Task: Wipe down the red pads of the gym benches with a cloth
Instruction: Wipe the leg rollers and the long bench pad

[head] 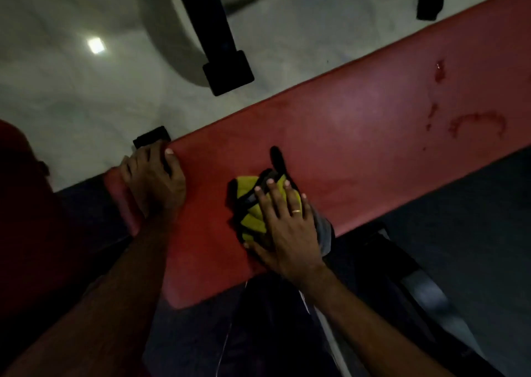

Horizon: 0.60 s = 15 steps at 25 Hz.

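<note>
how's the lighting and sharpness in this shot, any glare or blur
Head view: dim overall, lower corners nearly black; one bright glare spot on the pale glossy floor; faint sheen on the long red bench pad; everything slightly soft, blurrier toward the edges.

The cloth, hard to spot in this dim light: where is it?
Head view, lower centre: yellow cloth on the red pad, under the right hand, right of the left hand.
</note>
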Each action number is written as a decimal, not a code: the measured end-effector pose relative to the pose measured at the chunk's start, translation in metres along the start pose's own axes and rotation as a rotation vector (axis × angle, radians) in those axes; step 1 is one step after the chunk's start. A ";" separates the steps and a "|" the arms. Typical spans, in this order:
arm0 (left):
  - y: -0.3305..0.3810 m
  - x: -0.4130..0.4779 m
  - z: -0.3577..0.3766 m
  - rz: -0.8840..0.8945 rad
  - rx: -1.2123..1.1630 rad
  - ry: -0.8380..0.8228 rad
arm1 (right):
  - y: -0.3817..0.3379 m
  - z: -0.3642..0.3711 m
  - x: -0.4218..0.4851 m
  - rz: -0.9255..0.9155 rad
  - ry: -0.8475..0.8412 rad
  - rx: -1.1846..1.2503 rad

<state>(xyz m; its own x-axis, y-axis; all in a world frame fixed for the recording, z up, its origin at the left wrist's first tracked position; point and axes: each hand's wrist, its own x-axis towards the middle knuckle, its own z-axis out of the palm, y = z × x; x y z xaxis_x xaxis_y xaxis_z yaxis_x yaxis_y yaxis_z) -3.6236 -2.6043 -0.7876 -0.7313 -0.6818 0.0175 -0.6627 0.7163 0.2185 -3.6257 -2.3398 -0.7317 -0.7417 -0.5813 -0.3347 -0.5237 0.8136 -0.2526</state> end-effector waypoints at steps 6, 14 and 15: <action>0.007 -0.001 -0.007 0.029 0.129 0.000 | 0.059 0.002 -0.031 0.166 0.146 0.113; 0.009 0.000 -0.010 0.106 -0.119 -0.069 | 0.021 0.019 -0.046 0.616 0.307 0.439; 0.017 0.001 -0.017 0.175 -0.208 -0.127 | 0.025 0.022 -0.051 0.558 0.304 0.447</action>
<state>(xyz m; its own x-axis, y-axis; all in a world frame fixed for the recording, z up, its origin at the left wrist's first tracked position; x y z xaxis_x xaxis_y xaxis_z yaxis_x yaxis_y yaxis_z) -3.6331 -2.5952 -0.7672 -0.8544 -0.5176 -0.0469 -0.4872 0.7663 0.4187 -3.5919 -2.2901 -0.7406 -0.9620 -0.0056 -0.2729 0.1322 0.8652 -0.4837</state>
